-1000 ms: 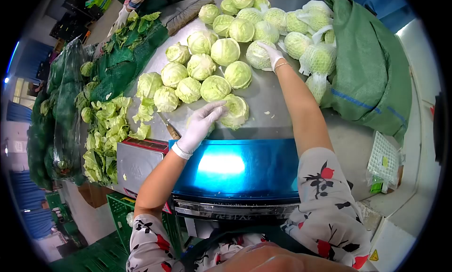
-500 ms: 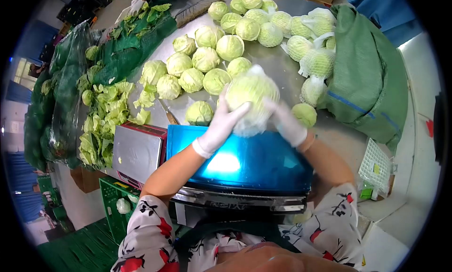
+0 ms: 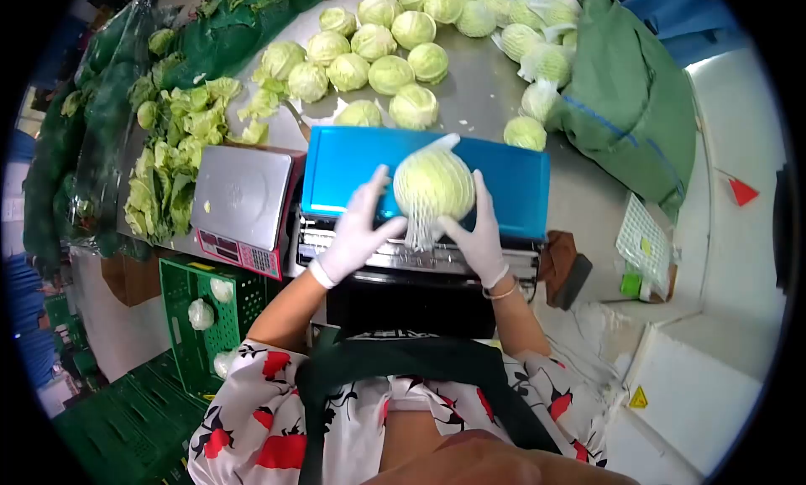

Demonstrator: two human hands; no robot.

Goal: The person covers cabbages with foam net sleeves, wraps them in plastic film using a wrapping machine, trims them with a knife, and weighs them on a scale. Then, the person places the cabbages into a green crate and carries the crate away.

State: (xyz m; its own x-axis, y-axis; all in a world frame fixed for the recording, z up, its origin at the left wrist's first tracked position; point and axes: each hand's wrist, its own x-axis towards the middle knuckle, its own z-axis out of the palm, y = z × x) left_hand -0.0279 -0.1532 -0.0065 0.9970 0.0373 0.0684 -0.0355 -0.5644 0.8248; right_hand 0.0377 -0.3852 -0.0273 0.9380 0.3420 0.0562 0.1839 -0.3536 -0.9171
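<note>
Blue panel [image 3: 515, 183], scale [image 3: 239, 187] beside its left edge, netted cabbage [image 3: 435, 183] between wide-spread hands [image 3: 353, 237] [image 3: 483, 243], contact unclear.

A blue curtain [image 3: 703, 15] and red pennant [image 3: 743, 192] show.

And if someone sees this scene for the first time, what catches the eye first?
Probably the netted cabbage against the bright blue panel, flanked by the white-gloved left hand and right hand. Beyond it, bare cabbages cluster on the grey table, and a green sack slumps at upper right.
</note>
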